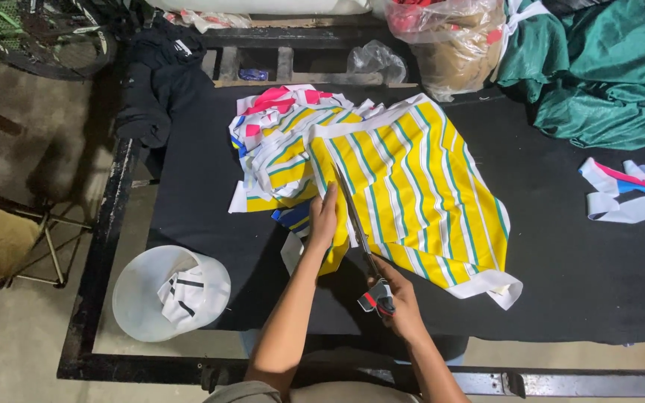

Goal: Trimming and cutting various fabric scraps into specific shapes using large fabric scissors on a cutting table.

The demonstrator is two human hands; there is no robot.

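Observation:
A yellow, white and green striped cloth (412, 186) lies spread on a black-topped table (561, 254). My right hand (397, 298) grips the handles of long scissors (360, 231), whose blades run up along the cloth's left portion. My left hand (324, 220) rests flat on the cloth's left strip, just beside the blades. More striped pieces, some with pink and blue, are heaped at the cloth's upper left (281, 142).
A white bucket (169, 291) with fabric scraps stands off the table's left front corner. White, pink and blue strips (628, 190) lie at the right edge. Green cloth (606, 67) and plastic bags (449, 37) crowd the far side; dark garments (158, 82) hang at far left.

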